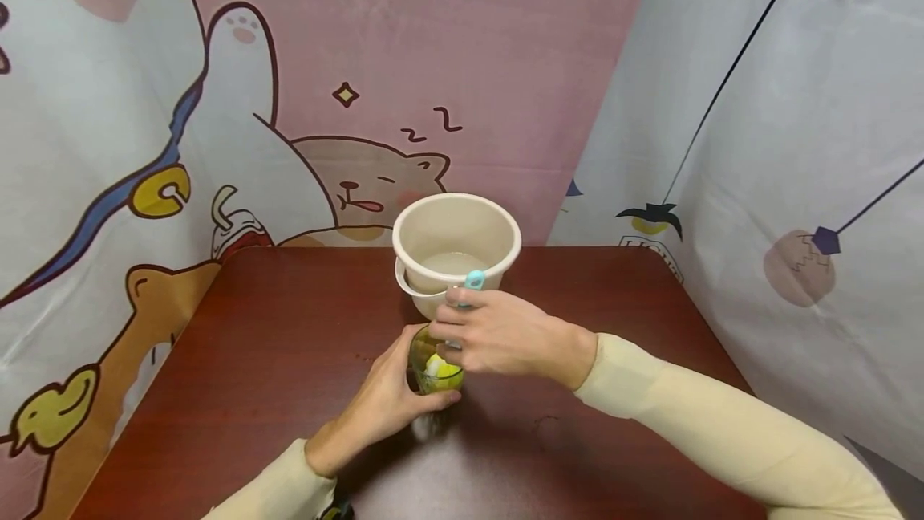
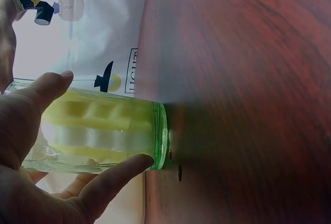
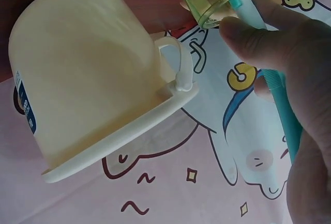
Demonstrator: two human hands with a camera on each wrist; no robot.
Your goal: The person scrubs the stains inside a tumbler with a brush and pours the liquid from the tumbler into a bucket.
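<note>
My left hand [image 1: 382, 396] grips a clear, green-tinted drinking glass [image 2: 160, 136] around its side, thumb and fingers on opposite walls. Inside the glass sits the yellow-and-white striped sponge head [image 2: 98, 131] of a bottle brush. My right hand [image 1: 508, 335] holds the brush by its teal-and-white handle [image 3: 284, 115], above the glass mouth. The handle's teal end [image 1: 474, 280] sticks out past the fingers. In the left wrist view the glass base is close to the tabletop; whether they touch I cannot tell.
A cream-coloured bucket [image 1: 447, 235] with a side handle [image 3: 183, 63] stands just beyond both hands, near the table's back edge. The dark reddish table [image 1: 289, 343] has a few small marks. Cartoon-printed cloth [image 1: 505, 62] hangs behind and beside it.
</note>
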